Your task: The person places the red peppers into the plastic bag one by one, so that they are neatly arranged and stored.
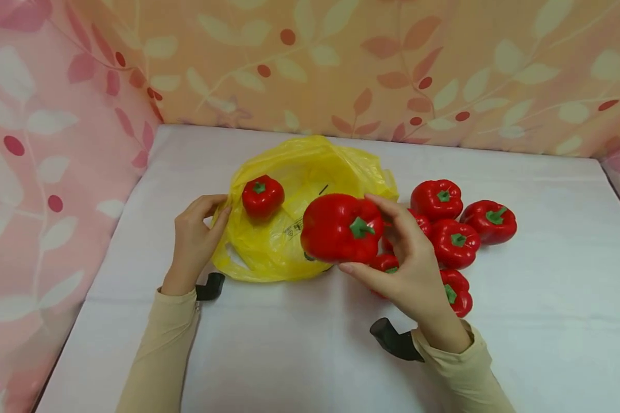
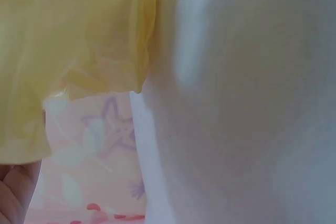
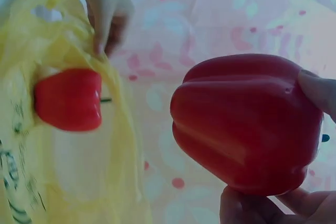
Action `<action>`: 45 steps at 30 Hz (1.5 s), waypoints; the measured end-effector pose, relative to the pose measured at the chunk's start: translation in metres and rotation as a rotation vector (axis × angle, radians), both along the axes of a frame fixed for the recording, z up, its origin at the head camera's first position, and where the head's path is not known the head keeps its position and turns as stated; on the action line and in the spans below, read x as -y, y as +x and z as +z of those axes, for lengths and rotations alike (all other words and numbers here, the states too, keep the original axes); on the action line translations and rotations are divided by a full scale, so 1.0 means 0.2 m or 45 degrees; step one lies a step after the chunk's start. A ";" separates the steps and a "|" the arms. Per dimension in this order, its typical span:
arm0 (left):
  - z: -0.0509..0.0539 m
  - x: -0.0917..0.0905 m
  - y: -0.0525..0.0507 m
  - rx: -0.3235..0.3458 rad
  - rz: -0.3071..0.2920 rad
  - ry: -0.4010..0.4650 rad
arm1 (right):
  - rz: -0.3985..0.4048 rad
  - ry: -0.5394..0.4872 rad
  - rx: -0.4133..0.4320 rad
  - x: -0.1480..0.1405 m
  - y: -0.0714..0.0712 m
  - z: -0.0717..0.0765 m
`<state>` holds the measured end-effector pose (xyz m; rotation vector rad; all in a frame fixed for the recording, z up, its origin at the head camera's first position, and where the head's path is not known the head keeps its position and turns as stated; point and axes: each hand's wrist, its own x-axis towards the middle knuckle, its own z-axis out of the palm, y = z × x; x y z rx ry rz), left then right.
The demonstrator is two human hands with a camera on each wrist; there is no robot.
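A yellow plastic bag (image 1: 268, 241) lies spread on the white surface with its mouth open, one red pepper (image 1: 262, 198) inside at its left. The left hand (image 1: 193, 238) pinches the bag's left edge; in the left wrist view its fingers (image 2: 18, 190) show at the lower left by the yellow plastic (image 2: 79, 30). Held up over the bag's right part is another red pepper (image 1: 338, 228), which the right hand (image 1: 410, 269) grips between thumb and fingers. The right wrist view shows that held pepper (image 3: 247, 124) close up, with the bagged pepper (image 3: 68, 99) beyond it.
Several red peppers (image 1: 454, 244) sit in a group right of the bag, some partly hidden behind the right hand. A white cloth (image 1: 558, 287) covers the table. Floral curtains (image 1: 341, 69) stand behind and at both sides. Black wrist-mounted pieces (image 1: 395, 339) show beside both wrists.
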<state>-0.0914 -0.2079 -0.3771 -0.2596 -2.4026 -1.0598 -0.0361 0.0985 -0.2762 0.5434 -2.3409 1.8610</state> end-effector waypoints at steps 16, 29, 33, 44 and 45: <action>0.00 -0.02 -0.01 -0.002 -0.013 0.003 | 0.088 0.250 0.299 0.21 -0.09 -0.19; 0.00 -0.02 0.00 0.021 -0.006 0.008 | 0.102 0.337 0.348 0.32 -0.21 -0.34; 0.00 -0.01 0.00 0.034 -0.001 0.003 | 0.122 0.320 0.389 0.33 -0.23 -0.36; 0.01 0.00 -0.01 0.009 -0.018 -0.008 | 0.188 0.351 0.402 0.35 -0.29 -0.37; 0.01 0.00 -0.01 0.011 -0.018 -0.007 | 0.187 0.337 0.425 0.35 -0.30 -0.37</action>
